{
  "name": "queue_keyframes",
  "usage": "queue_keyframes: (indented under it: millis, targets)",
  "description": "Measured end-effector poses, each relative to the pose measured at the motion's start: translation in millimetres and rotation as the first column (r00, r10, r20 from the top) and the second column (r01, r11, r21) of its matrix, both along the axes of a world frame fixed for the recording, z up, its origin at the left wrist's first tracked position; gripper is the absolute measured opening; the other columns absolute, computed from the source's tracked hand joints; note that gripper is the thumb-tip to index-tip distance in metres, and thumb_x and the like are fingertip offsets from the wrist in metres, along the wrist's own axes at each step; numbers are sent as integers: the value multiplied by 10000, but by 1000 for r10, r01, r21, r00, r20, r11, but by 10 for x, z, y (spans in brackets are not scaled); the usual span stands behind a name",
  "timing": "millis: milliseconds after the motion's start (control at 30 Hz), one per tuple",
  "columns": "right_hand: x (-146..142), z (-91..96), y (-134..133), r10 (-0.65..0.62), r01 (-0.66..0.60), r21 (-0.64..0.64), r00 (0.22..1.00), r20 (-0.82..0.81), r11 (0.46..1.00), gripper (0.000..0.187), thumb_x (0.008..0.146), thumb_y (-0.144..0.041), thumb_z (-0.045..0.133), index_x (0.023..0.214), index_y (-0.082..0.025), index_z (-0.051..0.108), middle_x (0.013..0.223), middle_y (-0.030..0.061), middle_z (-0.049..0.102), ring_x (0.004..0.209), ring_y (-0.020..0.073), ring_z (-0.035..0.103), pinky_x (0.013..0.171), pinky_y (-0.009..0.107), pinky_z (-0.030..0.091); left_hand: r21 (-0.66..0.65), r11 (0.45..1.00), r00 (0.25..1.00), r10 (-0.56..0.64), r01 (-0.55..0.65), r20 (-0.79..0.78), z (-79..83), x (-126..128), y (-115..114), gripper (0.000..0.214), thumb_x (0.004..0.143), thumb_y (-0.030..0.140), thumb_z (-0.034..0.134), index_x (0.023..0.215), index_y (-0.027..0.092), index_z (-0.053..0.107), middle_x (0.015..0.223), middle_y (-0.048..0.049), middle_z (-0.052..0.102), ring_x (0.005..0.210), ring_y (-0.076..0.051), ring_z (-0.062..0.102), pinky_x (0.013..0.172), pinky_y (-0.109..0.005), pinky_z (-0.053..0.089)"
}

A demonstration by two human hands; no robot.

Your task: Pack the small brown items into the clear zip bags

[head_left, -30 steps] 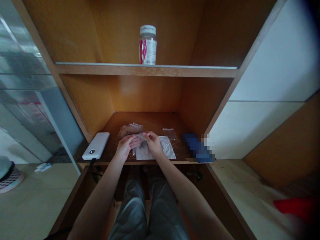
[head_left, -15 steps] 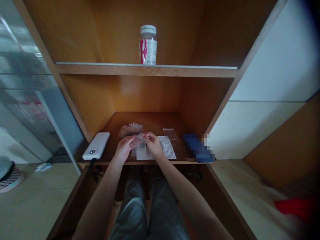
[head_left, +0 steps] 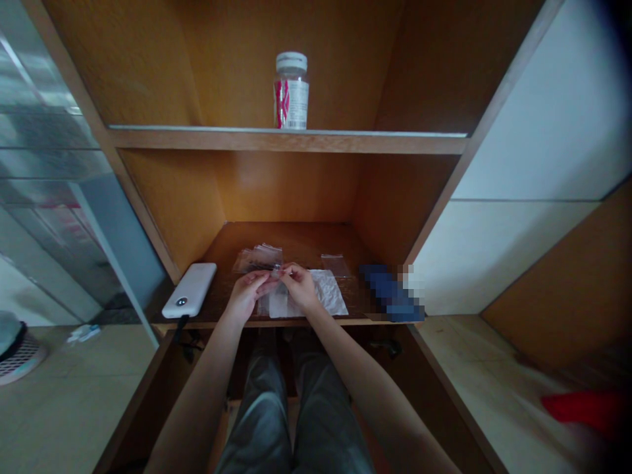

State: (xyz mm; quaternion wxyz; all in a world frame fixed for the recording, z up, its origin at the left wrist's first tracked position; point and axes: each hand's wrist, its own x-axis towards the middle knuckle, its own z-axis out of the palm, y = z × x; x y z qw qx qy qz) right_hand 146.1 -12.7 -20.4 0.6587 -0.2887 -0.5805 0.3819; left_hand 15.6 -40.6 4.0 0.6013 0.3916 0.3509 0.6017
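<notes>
Both my hands meet over the front of the lower shelf, pinching a small clear plastic zip bag [head_left: 275,273] between them. My left hand [head_left: 245,293] is closed on its left side, and my right hand [head_left: 301,288] pinches its right side near the top. Whether anything lies inside the bag is too small to tell. Just behind the left hand spreads a pile of clear zip bags [head_left: 257,255]. Under and beside the right hand lies a crumpled white sheet [head_left: 330,293], partly covered. A single flat zip bag [head_left: 336,264] rests behind that sheet.
A white power bank [head_left: 190,291] with a black cable sits at the shelf's left front. On the right is a blurred dark blue object [head_left: 390,293]. A clear bottle [head_left: 291,92] with a white cap stands on the upper shelf [head_left: 345,141]. An open drawer is below.
My fingers have shifted slightly on the small zip bag, the right hand's fingertips drawing in closer. The view has tilted a little; other things stay put.
</notes>
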Motion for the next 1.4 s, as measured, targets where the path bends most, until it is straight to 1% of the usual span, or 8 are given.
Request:
queue_keyframes:
  millis: [267,467,600,767,867,1033,1233,1400]
  targets:
    - [2,-22,13,-27,26,9,996,81,1000,75,694,-253,582,652,-191,586,745,7,592,736,135,555,669,249,426,35,999,1000,7,-7,10,-32,-13,23,157,586,194,713,703,128,633,725,-22,685,704,-150,648,795,-319,490]
    - [8,-8,3,-73,65,59,986,150,996,93,725,-271,568,705,-190,610,774,20,592,739,133,559,640,237,426,16,1000,1000,10,-10,2,-3,-11,7,174,590,195,712,719,129,616,731,-30,686,674,-155,651,692,-295,520]
    - [3,-29,21,-77,66,75,985,154,995,82,731,-253,564,700,-191,607,769,18,596,734,130,563,637,235,431,0,1000,1000,4,-4,-24,3,-14,-5,180,599,201,708,735,121,623,736,-41,687,677,-158,652,647,-271,521]
    - [15,-25,9,-85,75,67,982,168,995,75,733,-241,563,708,-189,610,770,20,600,737,132,565,627,232,432,8,1000,998,4,-3,-60,-11,-25,-7,193,609,206,704,766,113,638,773,-58,693,686,-165,653,654,-284,519]
    - [33,13,-21,-104,94,63,976,192,994,87,743,-238,553,729,-188,623,783,26,598,737,131,563,608,227,428,17,1000,998,-10,11,-57,-21,-23,-2,200,614,220,704,770,112,642,796,-70,696,719,-179,656,709,-318,514]
    - [35,47,-46,-78,65,72,977,200,995,94,746,-245,557,738,-188,631,788,32,599,749,132,566,615,230,434,17,999,994,-45,47,-103,-43,-17,0,223,624,236,698,801,107,652,784,-74,697,707,-183,656,742,-348,508]
    - [19,10,-26,-71,53,95,976,206,994,95,747,-264,558,734,-194,621,777,25,589,748,129,566,655,242,447,34,999,990,17,-12,-138,-57,-13,-5,206,603,242,707,761,119,654,741,-57,696,656,-179,653,720,-355,514]
    - [19,4,-22,-76,55,97,972,223,994,81,746,-243,556,728,-193,617,756,20,583,723,126,561,650,240,444,28,999,989,35,-31,-144,-43,7,-15,207,580,254,716,725,125,644,698,-47,690,654,-182,652,719,-356,509]
